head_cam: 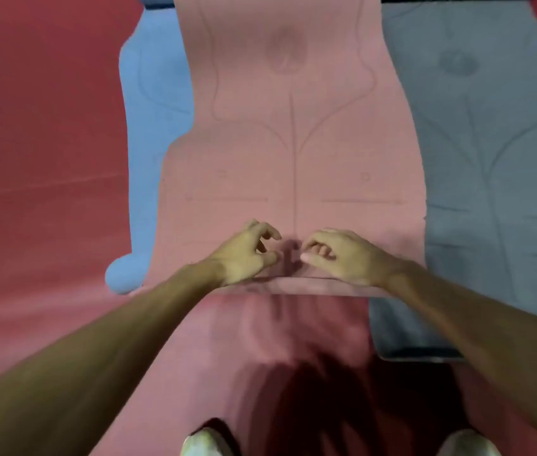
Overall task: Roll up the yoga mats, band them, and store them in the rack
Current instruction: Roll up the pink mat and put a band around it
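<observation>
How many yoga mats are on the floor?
3: a blue mat on the left, partly under the pink mat in the middle, and a grey mat on the right. Others may be hidden.

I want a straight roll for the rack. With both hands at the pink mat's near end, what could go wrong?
The left hand and right hand sit close together at the middle of the pink mat, so its outer corners may lag and the roll could cone. The pink mat also lies over the blue mat and meets the grey mat, so rolling might drag either.
</observation>
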A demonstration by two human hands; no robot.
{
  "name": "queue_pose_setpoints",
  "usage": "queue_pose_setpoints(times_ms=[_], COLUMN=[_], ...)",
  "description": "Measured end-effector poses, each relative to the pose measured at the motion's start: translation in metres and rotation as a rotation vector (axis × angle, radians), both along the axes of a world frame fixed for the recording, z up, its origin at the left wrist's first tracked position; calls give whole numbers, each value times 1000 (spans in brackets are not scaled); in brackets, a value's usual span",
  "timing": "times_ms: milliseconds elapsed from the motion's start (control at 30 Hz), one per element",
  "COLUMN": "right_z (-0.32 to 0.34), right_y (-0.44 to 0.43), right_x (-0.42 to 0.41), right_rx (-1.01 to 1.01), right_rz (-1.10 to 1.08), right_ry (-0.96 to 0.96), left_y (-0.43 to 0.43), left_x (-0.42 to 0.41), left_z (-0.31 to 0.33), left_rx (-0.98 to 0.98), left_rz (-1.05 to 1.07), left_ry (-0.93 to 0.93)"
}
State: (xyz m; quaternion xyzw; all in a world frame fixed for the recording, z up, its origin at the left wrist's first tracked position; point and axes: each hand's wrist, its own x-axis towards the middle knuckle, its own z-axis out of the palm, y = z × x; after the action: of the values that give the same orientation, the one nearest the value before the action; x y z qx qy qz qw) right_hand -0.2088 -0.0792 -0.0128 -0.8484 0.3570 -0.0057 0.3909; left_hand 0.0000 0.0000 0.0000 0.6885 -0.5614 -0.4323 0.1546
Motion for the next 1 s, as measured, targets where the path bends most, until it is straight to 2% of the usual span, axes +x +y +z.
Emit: queue_pose_setpoints(times_ms=[133, 233, 300, 400, 533, 633, 733, 833, 1000], right_z=[-31, -58, -75, -91, -109, -121, -131, -145, -166], right_y=[10, 10, 8, 10, 15, 23, 40, 58, 74], right_x=[-11, -22, -29, -36, -31, -23, -22, -27, -25], right_rx=[-128, -214, -258, -295, -656, -809, -797, -773, -736], right_rz=[338, 379, 296, 114, 158, 201, 226, 267, 162], right_ry=[272, 306, 251, 111, -14, -63, 53, 225, 335], left_y=[10, 15, 15, 18, 12, 8, 13, 25, 34], left_x=[-1, -4, -5, -9, -14, -18, -19, -19, -24], left_z=[-36, -60, -73, -86, -100, -114, -130, -146, -159], left_rx=[62, 53, 9, 49, 121, 158, 180, 178, 159], left_rz=[-102, -126, -95, -41, -2, 79, 185, 297, 298], left_ry=[-20, -36, -63, -138, -303, -335, -321, -230, -234])
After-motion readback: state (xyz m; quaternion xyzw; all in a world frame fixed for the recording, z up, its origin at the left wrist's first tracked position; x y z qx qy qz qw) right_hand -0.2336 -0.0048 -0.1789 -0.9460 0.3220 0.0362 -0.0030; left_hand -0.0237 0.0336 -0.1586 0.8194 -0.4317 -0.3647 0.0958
